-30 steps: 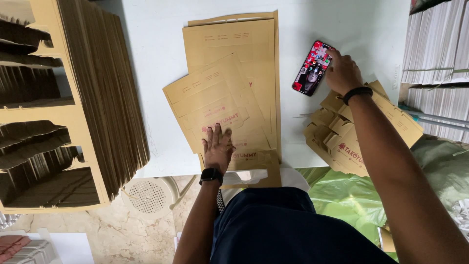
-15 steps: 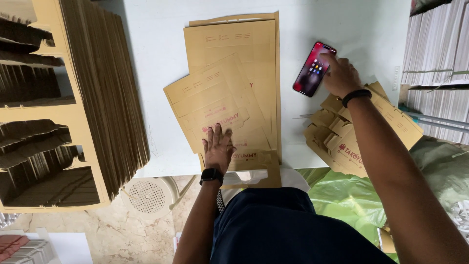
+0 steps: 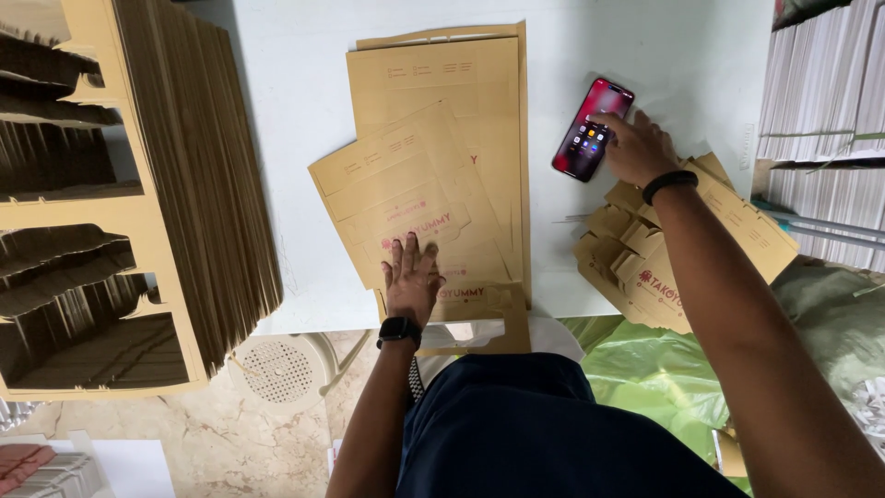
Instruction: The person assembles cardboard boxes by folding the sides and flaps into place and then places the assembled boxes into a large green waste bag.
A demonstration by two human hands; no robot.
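Head view: left hand (image 3: 411,275) lies spread flat on the flat cardboard box blank (image 3: 406,198); right hand (image 3: 636,148) fingers pinch and tap the smartphone (image 3: 592,129). Best keep that blank pinned against the counter (image 3: 286,184).

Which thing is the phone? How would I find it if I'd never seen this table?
Start at the white table and go to its right side, past the flat brown cardboard box blanks in the middle. The right hand rests on a smartphone lying tilted there. It is the only dark, shiny thing, with a lit screen of small coloured icons; everything beside it is plain brown cardboard.
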